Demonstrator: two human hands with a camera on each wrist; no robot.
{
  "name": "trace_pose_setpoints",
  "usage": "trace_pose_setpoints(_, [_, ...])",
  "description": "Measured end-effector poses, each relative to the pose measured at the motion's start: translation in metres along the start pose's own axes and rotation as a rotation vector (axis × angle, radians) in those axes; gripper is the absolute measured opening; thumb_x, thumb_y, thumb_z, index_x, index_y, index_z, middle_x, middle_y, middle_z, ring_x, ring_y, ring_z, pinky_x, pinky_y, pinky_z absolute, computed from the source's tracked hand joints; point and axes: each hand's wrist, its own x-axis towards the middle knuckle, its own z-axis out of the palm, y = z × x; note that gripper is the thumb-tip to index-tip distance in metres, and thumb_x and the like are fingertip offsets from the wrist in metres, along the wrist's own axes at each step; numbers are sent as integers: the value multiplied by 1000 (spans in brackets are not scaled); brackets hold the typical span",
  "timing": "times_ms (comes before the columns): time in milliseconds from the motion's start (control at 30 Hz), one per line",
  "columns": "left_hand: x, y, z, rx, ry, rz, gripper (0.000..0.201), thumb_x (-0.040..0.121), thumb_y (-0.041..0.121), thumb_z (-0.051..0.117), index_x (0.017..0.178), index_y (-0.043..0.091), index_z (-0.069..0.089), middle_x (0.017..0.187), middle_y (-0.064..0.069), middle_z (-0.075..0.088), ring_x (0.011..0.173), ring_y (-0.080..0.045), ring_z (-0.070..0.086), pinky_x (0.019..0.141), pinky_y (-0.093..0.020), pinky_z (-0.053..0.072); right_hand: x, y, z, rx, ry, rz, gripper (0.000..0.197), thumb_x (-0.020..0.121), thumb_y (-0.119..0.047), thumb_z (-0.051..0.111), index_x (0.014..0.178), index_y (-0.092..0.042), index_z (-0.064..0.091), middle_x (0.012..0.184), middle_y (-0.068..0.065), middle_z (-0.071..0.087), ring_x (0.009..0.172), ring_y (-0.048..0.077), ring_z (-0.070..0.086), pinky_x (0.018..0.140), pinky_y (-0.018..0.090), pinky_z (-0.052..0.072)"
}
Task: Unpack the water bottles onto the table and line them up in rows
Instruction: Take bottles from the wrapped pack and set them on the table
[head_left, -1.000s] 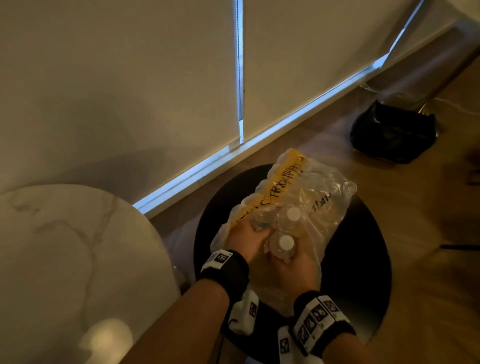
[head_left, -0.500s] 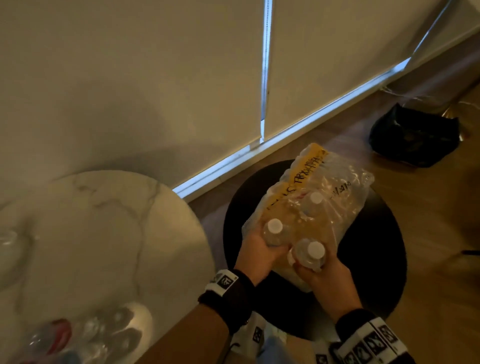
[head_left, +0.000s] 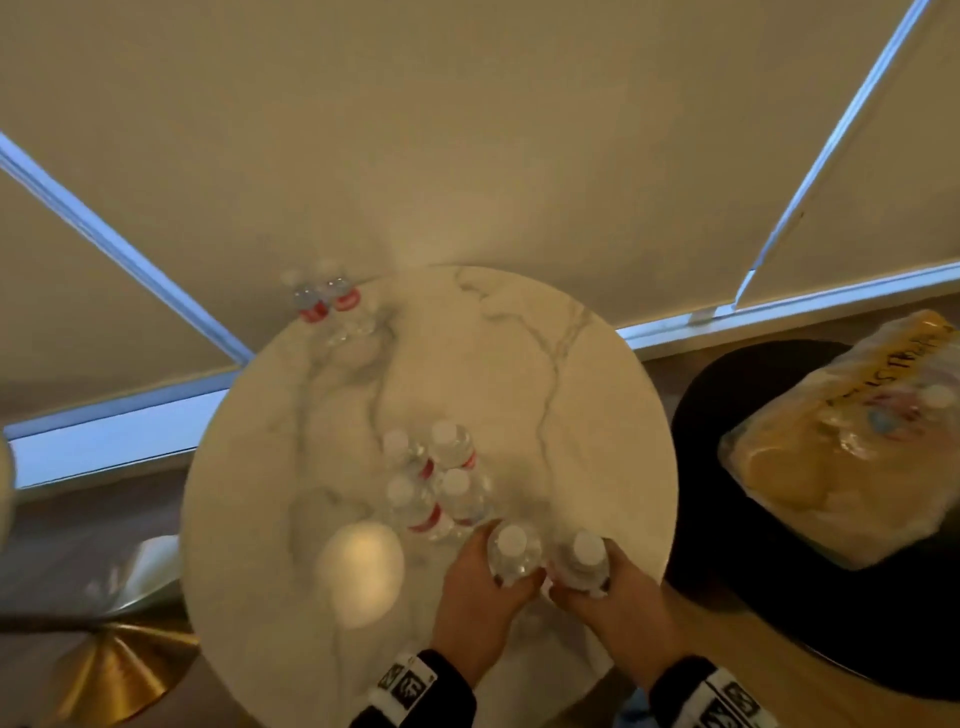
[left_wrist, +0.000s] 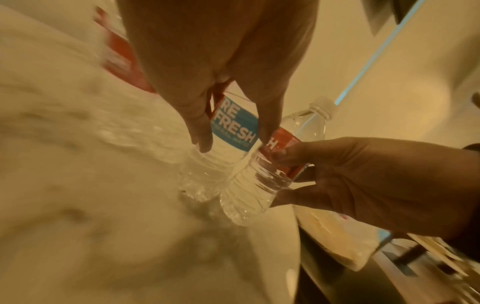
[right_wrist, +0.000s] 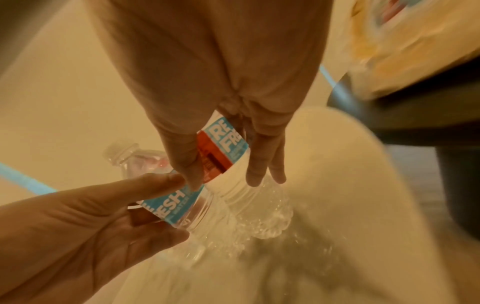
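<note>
Eight loose water bottles, one plastic-wrapped pack, two tables.

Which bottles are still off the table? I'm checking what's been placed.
The two in the hands: the left hand grips one bottle, the right hand the other. The four-bottle cluster and far pair stand unheld.
</note>
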Motion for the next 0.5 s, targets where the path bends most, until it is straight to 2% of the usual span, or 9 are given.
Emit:
trace_pose_setpoints(67, [-8, -18, -34, 19, 64, -28, 52, 70, 41, 83, 116, 38, 59, 110, 18, 71, 102, 2, 65, 92, -28, 54, 3, -13, 38, -22, -37, -18, 49, 72, -34, 83, 113, -36, 57, 104, -15, 68, 96, 11, 64, 81, 24, 47])
trace_pose_setpoints(167, [-11, -35, -69, 14, 117, -56, 51, 72, 40, 83, 116, 37, 58, 110, 16, 70, 102, 1, 64, 83, -17, 50, 10, -28, 82, -42, 12, -58, 49, 67, -39, 82, 111, -34, 61, 102, -12, 71, 95, 12, 66, 84, 29, 51])
trace_pose_setpoints(267, [-4, -38, -86, 35, 133, -54, 49, 73, 39, 82, 115, 35, 59, 109, 16, 69, 98, 7, 63, 70, -5, 49, 17, -39, 108, -84, 60, -56, 51, 72, -35, 80, 117, -27, 59, 105, -7, 69, 100, 17, 64, 84, 28, 48])
trace_pose_setpoints(333, [0, -37, -90, 67, 141, -39, 41, 74, 40, 82, 107, 38, 58, 104, 16, 70, 89, 14, 62, 65, -3, 48, 21, -41, 117, -65, 85, -55, 58, 72, -35, 80, 124, -22, 56, 115, -1, 68, 106, 22, 64, 90, 36, 51])
trace_pose_setpoints(400, [0, -36, -90, 102, 129, -44, 38, 72, 41, 83, 100, 40, 57, 99, 15, 69, 83, 13, 63, 66, -4, 49, 22, -39, 119, -81, 81, -60, 66, 69, -38, 81, 127, -23, 53, 122, 0, 65, 112, 23, 62, 96, 41, 51])
trace_pose_setpoints(433, [-1, -36, -89, 110, 121, -41, 40, 71, 41, 84, 100, 40, 57, 100, 15, 69, 86, 8, 65, 72, -7, 50, 21, -39, 116, -105, 62, -67, 71, 68, -38, 81, 130, -23, 51, 126, 0, 62, 115, 23, 60, 99, 40, 49])
trace_pose_setpoints(500, [-4, -38, -83, 209, 73, -76, 45, 70, 42, 84, 105, 38, 56, 106, 11, 69, 97, -7, 67, 86, -24, 54, 19, -34, 105, -221, 3, -56, 78, 70, -32, 81, 138, -19, 44, 133, -1, 54, 123, 22, 53, 105, 34, 43])
